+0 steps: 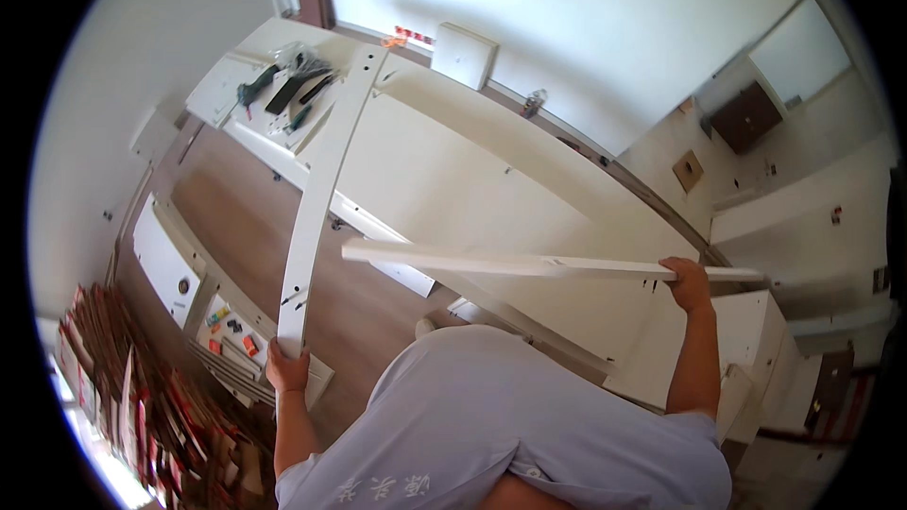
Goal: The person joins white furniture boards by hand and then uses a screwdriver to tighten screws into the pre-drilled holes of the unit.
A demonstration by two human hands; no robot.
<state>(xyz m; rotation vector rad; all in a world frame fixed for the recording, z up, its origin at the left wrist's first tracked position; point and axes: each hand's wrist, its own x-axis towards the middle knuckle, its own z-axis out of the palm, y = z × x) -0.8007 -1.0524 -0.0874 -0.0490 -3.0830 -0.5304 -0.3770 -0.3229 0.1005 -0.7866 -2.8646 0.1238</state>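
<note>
Over a large white panelled structure (453, 161), two long white pieces stand apart, one to each hand, with a narrow gap between them. At the lower left, the left hand (289, 368) is curled around the near end of a flat board (324, 175), its fingers wrapped about the edge; that board slants up and away until its far end overlaps the structure's upper left part, though whether it rests there or hangs just above cannot be told. On the other side, the right hand (690, 285) is bent firmly about a narrow rail (472, 260), gripping it toward its right end, so that most of its length reaches leftward and its tip comes over the brown floor (345, 321), just beside the board. Dark pins (300, 305) show on the board near the left hand. The step in hand looks like handling two loose pieces at once, neither seeming fastened. The next move probably calls for steady wrists and a slow turn, since the long free ends could knock together or catch the pins; the green drill (257, 87) lies at the upper left, well apart from both hands
</note>
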